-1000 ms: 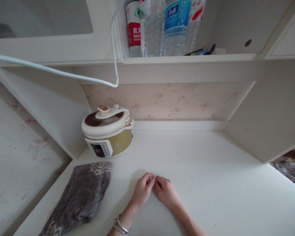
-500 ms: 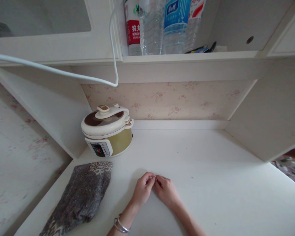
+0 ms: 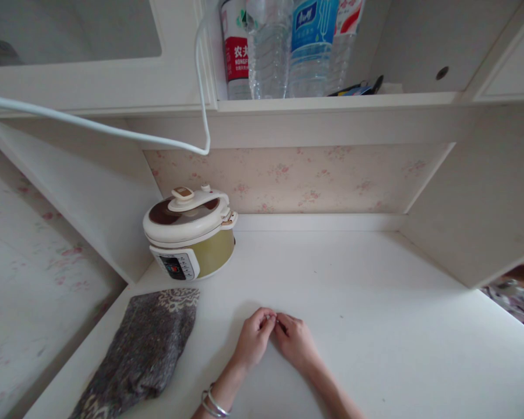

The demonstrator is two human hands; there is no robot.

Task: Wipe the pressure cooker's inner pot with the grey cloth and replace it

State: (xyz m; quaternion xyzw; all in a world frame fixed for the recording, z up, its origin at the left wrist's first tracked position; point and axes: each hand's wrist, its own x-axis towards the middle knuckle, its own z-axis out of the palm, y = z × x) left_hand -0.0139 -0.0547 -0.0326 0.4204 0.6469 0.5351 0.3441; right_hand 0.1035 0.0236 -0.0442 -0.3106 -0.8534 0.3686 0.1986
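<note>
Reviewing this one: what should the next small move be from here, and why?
Probably part the hands and ease the left hand toward the grey patterned cloth. Its fingers are curled in close to those of the right hand, with no held object discernible, and the cloth lies on the same white surface, nearer the left hand.

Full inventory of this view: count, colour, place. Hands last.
Counter: 1, white, below
Cabinet: 1, white, overhead
Bottles: 4, clear, upper shelf
Shelf clutter: uncountable, dark/blue, beside bottles
Cooker: 1, cream/olive, back left
Cloth: 1, grey-brown, front left
Cord or tube: 1, white, upper left
Wallpaper: 2 stretches, pink floral, back, left
Blurred items: uncountable, mixed, right edge
Bangles: 2, silver, left wrist
Left hand: 1, bare, front centre
Right hand: 1, bare, beside left
</note>
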